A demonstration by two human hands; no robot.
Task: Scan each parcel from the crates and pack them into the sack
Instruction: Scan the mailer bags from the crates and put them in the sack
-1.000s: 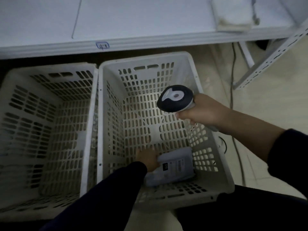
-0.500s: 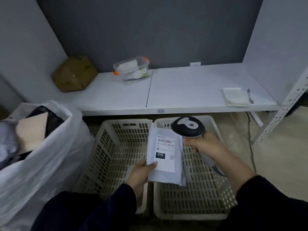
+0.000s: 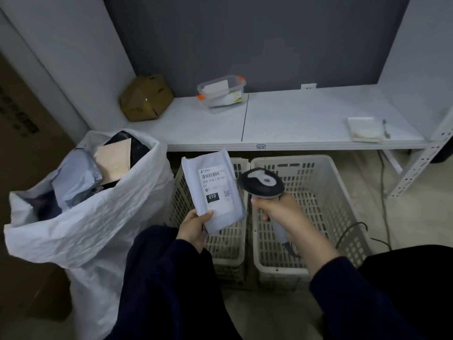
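My left hand (image 3: 195,225) pinches the lower corner of a grey parcel (image 3: 212,190) with a white barcode label marked 010, held upright above the left crate (image 3: 230,244). My right hand (image 3: 282,212) grips a handheld scanner (image 3: 261,184) just right of the parcel, its head level with the label. The right crate (image 3: 343,217) shows only its bare slotted floor. A white sack (image 3: 98,217) stands open at the left, holding several parcels.
A low white shelf (image 3: 294,123) runs behind the crates, with a brown carton (image 3: 145,98), a clear lidded box (image 3: 220,93) and a folded cloth with a pen (image 3: 365,128). A cable (image 3: 382,182) trails on the floor at right. A large cardboard box (image 3: 24,133) stands far left.
My left hand lifted the parcel out of the right crate and brought it up and leftward. The scanner stayed beside it. My view rose and swung left, bringing the sack in.
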